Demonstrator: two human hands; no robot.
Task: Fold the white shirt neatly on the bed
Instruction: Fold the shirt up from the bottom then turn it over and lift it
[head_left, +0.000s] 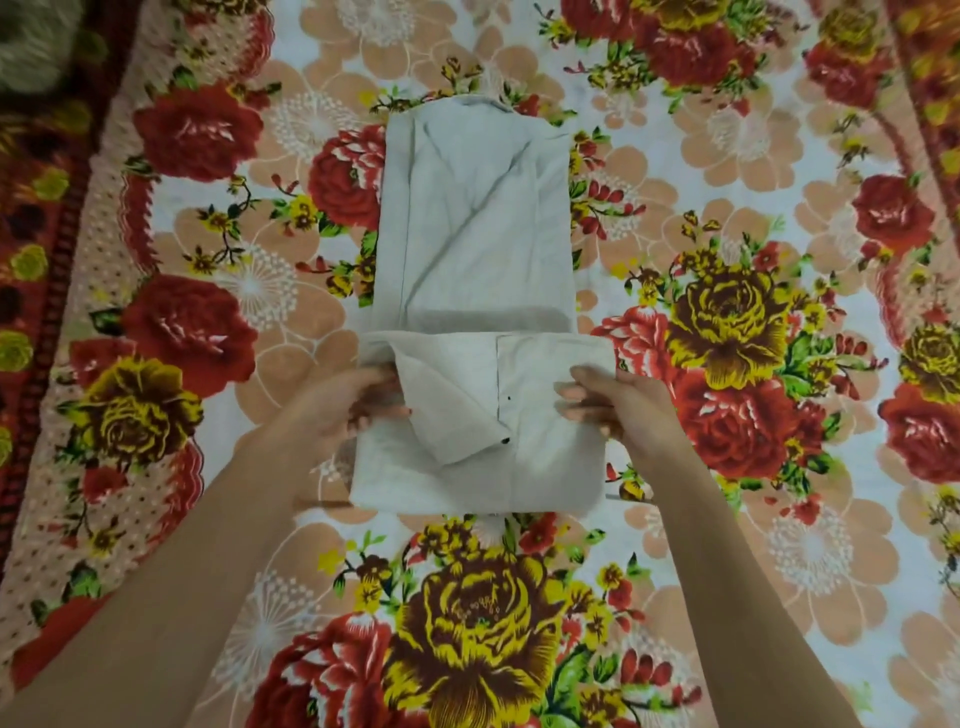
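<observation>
Shirt (475, 223) lies flat on the bed (727, 156), already narrowed to a long strip w/ collar (491, 101) at its far end. The near end is doubled over, and that doubled part is what both hands hold. L hand (358, 410) pinches the shirt's left edge, fingers curled onto the cloth. R hand (615, 410) grips the shirt's right edge the same way. Hands are well apart, one per side, each clamped on fabric.

Risks, as I judge them:
- Doubled part looks wider than the strip beyond it, so the next fold prob. won't line up edge to edge. Result = stepped sides, not neat.
- A loose corner (457, 415) w/ a dark button (505, 440) sits slanted across the shirt's near part. Lift or roll it fwd and it can slide out or bunch inside.
- Long diagonal creases run thru the shirt's far half. Fold over them w/o smoothing and they get pressed in.
- If one hand pulls harder, the strip skews and the collar end swings off line.
- Cloth looks thin & limp, so it'll prob. sag between the hands if raised.

Writing: none readable. No brand, tag or label shows on the shirt. The bed around the shirt carries only a flower print.
</observation>
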